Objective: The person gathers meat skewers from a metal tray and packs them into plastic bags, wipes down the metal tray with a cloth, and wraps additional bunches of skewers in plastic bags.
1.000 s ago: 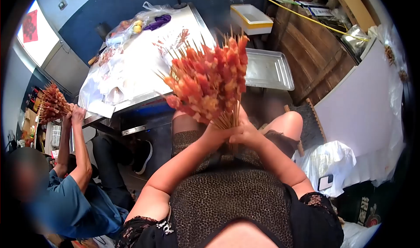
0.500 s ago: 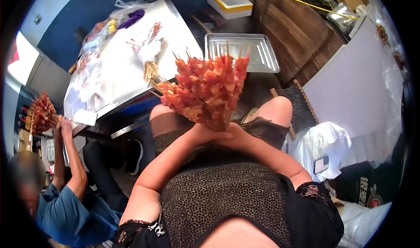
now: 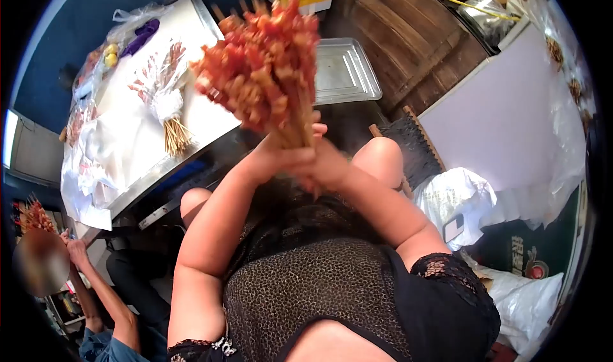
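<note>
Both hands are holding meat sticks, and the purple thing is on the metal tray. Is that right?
Not quite: the head view shows the purple thing on the white table, not the metal tray. The left hand and right hand do hold meat sticks.

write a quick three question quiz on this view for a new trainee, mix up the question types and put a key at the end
1. What do the camera wearer's left hand and right hand hold together?
2. True or false: the phone lies on a white plastic bag.
3. On the white table, which way do the bare stick ends of the plastic-wrapped skewer bundle point?
A) toward the blue wall
B) toward the table edge nearest the wearer
C) straight up

Key:
1. A bunch of meat skewers
2. True
3. B
</note>
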